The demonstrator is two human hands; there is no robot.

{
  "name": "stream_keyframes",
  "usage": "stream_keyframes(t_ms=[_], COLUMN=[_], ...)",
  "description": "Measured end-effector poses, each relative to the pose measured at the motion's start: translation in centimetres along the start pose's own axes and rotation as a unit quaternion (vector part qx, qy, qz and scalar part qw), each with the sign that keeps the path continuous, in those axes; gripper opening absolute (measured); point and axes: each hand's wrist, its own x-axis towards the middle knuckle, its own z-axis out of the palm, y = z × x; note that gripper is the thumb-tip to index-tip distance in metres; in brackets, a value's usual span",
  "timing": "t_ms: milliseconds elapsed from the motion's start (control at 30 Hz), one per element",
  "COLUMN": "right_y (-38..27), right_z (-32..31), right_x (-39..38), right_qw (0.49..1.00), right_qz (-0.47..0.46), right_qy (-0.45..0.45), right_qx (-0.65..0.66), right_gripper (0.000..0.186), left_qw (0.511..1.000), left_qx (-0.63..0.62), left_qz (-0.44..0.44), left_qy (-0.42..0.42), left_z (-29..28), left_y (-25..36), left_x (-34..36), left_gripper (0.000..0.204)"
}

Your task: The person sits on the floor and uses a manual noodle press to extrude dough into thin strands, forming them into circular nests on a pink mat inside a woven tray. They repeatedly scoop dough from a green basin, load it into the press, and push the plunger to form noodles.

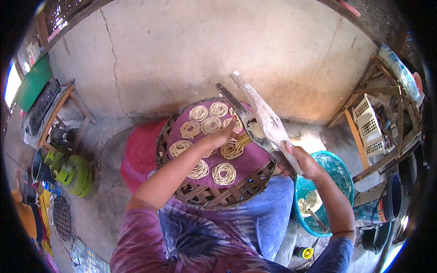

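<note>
A long wooden dough press (268,118) made of two levers, pale with flour or dough, hangs tilted over the right side of a woven basket (214,196). My right hand (304,163) is closed around its lower end. My left hand (224,137) is closed at the press's middle, beside a brass-coloured cylinder (244,139) that sticks out below the levers; its fingertips are partly hidden. A round lump of pale dough (257,130) shows between the levers. Purple cloth (249,170) covers the basket, and several coils of thin dough strands (224,174) lie on it.
At my right stands a teal basin (347,175) with dough (310,204) and a utensil inside. A yellow-rimmed container (304,253) is on the floor. Left are a green gas cylinder (78,176) and a wooden table (59,113). A wooden rack (400,109) holds a white crate (368,123).
</note>
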Motion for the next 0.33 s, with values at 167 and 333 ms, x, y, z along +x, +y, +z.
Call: stream_keyframes(t_ms=[167, 333], right_y=[0.6, 1.0], right_z=[-0.2, -1.1], right_x=[0.5, 0.4], right_qw=[0.999, 0.998], right_qz=[-0.017, -0.047], right_qy=[0.032, 0.043], right_qx=[0.006, 0.002], right_gripper=[0.064, 0.074], left_qw=[0.997, 0.920], left_qx=[0.046, 0.367], left_qz=[0.026, 0.123], left_qy=[0.059, 0.059], left_z=[0.5, -0.9], left_y=[0.2, -2.8], left_x=[0.4, 1.8], left_gripper=[0.070, 0.074])
